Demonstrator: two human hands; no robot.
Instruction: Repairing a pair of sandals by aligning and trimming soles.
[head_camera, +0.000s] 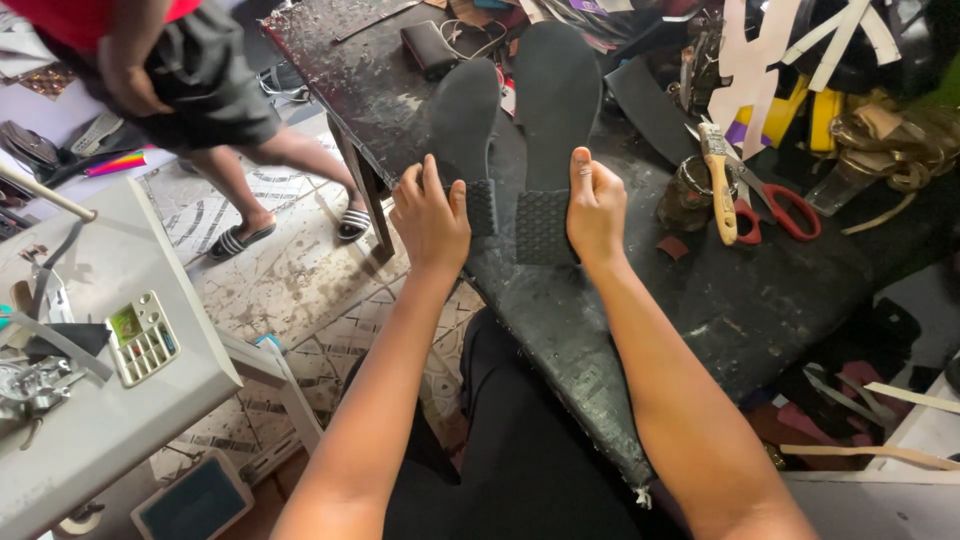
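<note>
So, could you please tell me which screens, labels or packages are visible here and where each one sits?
Control panel: on the grey sewing machine table at left; cream rectangle, small green screen, rows of pale buttons.
Pedal-like panel: on the floor below; dark grey-blue face, pale rim.
No packages visible.

Two black shoe soles flat on dark, stained surface (700, 300), side by side, toes pointing away, heels near. Left sole (464, 120) narrower-looking, heel partly under left hand (430, 215). Right sole (556, 95) larger in view, right hand (594, 205) at its heel edge. Heel sections grid-textured (forefeet smooth, matte). Soles just apart.
</note>
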